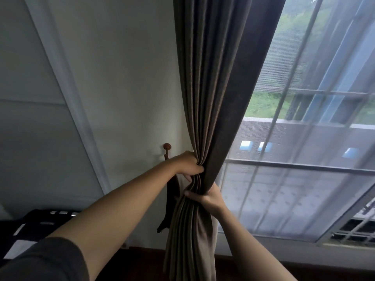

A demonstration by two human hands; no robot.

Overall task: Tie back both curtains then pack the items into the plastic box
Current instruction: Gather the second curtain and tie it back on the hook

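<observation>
A brown pleated curtain [213, 88] hangs down the middle of the view, bunched into a narrow bundle at waist height. My left hand [187, 164] grips the gathered folds from the left side. Just below it, my right hand [209, 197] holds the bundle from the right, thumb across the front. A dark tie-back strap [169, 207] hangs behind the curtain from a small brown wall hook [167, 148], left of the bundle. The plastic box is not in view.
A white wall [121, 78] lies left of the curtain. A sheer white curtain [304, 159] covers the barred window on the right. A black object [36, 224] with white patches sits at lower left. Dark wooden floor [142, 264] runs below.
</observation>
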